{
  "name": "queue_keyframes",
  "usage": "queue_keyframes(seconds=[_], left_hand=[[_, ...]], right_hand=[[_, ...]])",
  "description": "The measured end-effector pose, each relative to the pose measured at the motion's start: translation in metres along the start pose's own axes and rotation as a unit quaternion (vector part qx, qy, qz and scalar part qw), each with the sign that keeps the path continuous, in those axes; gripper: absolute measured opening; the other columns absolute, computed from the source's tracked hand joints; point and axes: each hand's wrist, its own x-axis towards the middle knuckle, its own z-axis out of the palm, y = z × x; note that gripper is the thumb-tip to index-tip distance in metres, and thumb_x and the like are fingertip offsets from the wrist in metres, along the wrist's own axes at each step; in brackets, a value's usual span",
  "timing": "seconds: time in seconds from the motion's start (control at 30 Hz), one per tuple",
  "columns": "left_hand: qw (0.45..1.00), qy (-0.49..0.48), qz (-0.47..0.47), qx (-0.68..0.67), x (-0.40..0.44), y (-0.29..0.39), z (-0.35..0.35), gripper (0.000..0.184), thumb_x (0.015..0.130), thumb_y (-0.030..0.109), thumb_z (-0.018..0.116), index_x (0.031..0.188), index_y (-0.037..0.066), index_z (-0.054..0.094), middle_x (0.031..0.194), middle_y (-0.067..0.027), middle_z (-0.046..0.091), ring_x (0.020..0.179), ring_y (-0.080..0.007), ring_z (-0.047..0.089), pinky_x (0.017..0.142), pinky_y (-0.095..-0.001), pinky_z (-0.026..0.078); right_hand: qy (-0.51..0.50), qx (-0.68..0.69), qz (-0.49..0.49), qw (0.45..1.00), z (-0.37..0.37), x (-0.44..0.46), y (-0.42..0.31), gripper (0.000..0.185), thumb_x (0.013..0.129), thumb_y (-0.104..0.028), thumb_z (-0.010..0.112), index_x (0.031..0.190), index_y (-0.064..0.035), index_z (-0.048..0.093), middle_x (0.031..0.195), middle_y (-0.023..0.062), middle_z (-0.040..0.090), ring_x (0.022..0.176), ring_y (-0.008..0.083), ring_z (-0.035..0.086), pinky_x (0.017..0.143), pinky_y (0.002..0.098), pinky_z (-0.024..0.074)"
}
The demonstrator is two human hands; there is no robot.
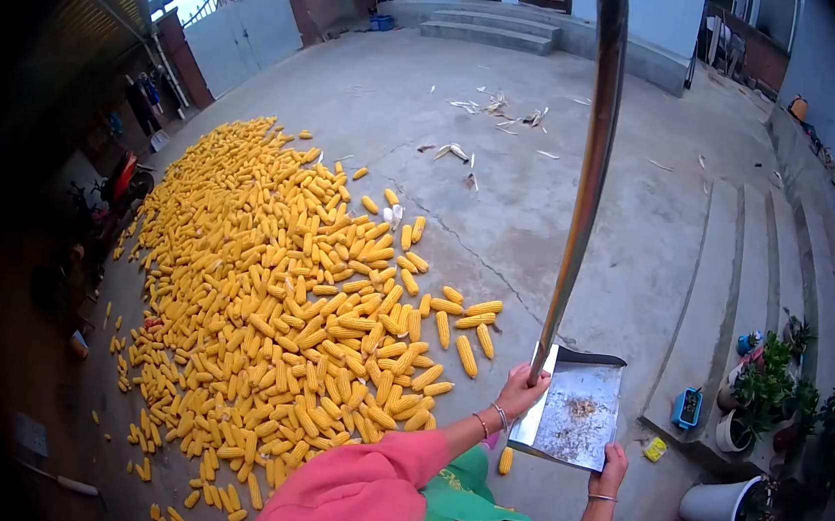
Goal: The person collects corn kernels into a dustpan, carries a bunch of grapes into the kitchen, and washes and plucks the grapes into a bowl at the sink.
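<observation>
A metal dustpan (594,393) with a long pole handle (591,157) is in front of me, low in the head view. Brown crumbs and bits of debris lie scattered on its pan. My left hand (523,391) is wrapped around the handle close to where it meets the pan. At the pan's lower right corner, my right hand (608,470) grips the metal edge. Just left of the pan spreads a large heap of yellow corn cobs (282,308) on the concrete. One loose corn cob (506,460) lies right below the pan.
Dry husks (512,119) litter the concrete yard (542,222). Steps (726,290) run along the right, with potted plants (761,394), a blue pot (688,407), a white bucket (721,506) and a yellow object (656,449) nearby. A gate (242,43) stands far left.
</observation>
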Motion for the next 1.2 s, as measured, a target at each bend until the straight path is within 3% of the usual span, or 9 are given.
queue_keyframes(seconds=[0.07,0.37,0.53,0.6,0.67,0.87,0.93,1.07,1.2], left_hand=[[0.998,-0.043,-0.034,0.021,0.069,-0.001,0.012,0.013,0.08,0.015,0.06,0.079,0.003,0.058,0.084,-0.0063,0.055,0.087,-0.0189,0.051,0.08,-0.0322,0.041],[0.998,-0.05,-0.022,0.02,0.323,-0.047,0.115,0.011,0.081,0.016,0.059,0.081,0.005,0.058,0.085,-0.0054,0.056,0.092,-0.0189,0.05,0.085,-0.0323,0.038],[0.997,-0.019,-0.058,0.039,0.477,-0.08,0.179,0.013,0.082,0.016,0.059,0.083,0.004,0.059,0.082,-0.0063,0.055,0.08,-0.0174,0.053,0.076,-0.0318,0.042],[0.995,0.002,-0.104,0.005,0.544,-0.089,0.21,0.017,0.085,0.018,0.059,0.084,0.001,0.06,0.078,-0.003,0.054,0.065,-0.0077,0.05,0.058,-0.0255,0.044],[0.995,0.041,-0.088,0.001,0.615,-0.084,0.241,0.017,0.084,0.018,0.06,0.083,0.001,0.06,0.077,-0.0016,0.054,0.063,-0.006,0.049,0.055,-0.0235,0.042],[0.991,0.104,-0.083,-0.004,0.814,-0.077,0.307,0.019,0.083,0.014,0.061,0.071,0.0,0.056,0.085,-0.0016,0.057,0.065,-0.0064,0.048,0.058,-0.0235,0.041],[0.986,0.123,-0.11,-0.029,0.878,-0.089,0.329,0.015,0.079,0.014,0.063,0.072,0.003,0.058,0.078,-0.0066,0.06,0.079,-0.0204,0.055,0.074,-0.0334,0.043],[0.973,0.128,-0.142,-0.128,1.015,-0.116,0.385,0.019,0.082,0.015,0.062,0.069,0.002,0.055,0.075,-0.0015,0.057,0.063,-0.0069,0.048,0.054,-0.0241,0.041],[0.975,0.08,-0.157,-0.137,1.157,-0.158,0.46,0.019,0.083,0.014,0.061,0.07,0.002,0.055,0.071,0.0006,0.055,0.059,-0.0058,0.046,0.052,-0.0235,0.039]], right_hand=[[0.026,0.013,-0.006,1.0,0.013,0.052,-0.023,0.012,0.083,-0.004,0.051,0.093,-0.0004,0.056,0.085,0.0036,0.06,0.076,0.0123,0.057,0.071,0.0247,0.0463],[0.029,0.024,-0.014,0.999,0.072,0.299,-0.124,0.021,0.085,-0.004,0.05,0.103,0.0042,0.053,0.096,0.0094,0.061,0.085,0.0171,0.059,0.077,0.0285,0.0477],[-0.006,0.015,0.02,1.0,0.102,0.482,-0.175,0.02,0.083,-0.003,0.05,0.101,0.0041,0.055,0.093,0.0089,0.061,0.083,0.017,0.059,0.076,0.0282,0.0477],[-0.021,0.012,0.021,0.999,0.114,0.555,-0.21,0.019,0.082,-0.003,0.05,0.099,0.0036,0.056,0.091,0.0084,0.061,0.082,0.0168,0.059,0.076,0.0279,0.0476],[-0.042,0.0,0.041,0.998,0.128,0.645,-0.238,0.017,0.081,-0.001,0.05,0.096,0.0029,0.057,0.088,0.0077,0.061,0.08,0.016,0.059,0.075,0.027,0.0474],[-0.088,-0.026,0.054,0.994,0.199,0.849,-0.347,0.018,0.082,-0.002,0.051,0.098,0.0032,0.057,0.089,0.0077,0.062,0.079,0.0147,0.058,0.074,0.0262,0.0471],[-0.092,-0.014,0.062,0.994,0.221,0.914,-0.373,0.019,0.082,-0.001,0.05,0.099,0.0039,0.057,0.089,0.008,0.062,0.08,0.0149,0.059,0.074,0.0261,0.0474],[-0.079,-0.038,0.038,0.995,0.255,1.052,-0.425,0.025,0.082,0.001,0.051,0.106,0.0055,0.055,0.094,0.0089,0.062,0.085,0.0154,0.059,0.078,0.0265,0.0477],[-0.019,-0.017,0.007,1.0,0.261,1.2,-0.469,0.029,0.081,0.001,0.051,0.11,0.0056,0.054,0.097,0.0097,0.062,0.087,0.0153,0.059,0.079,0.0271,0.0476]])
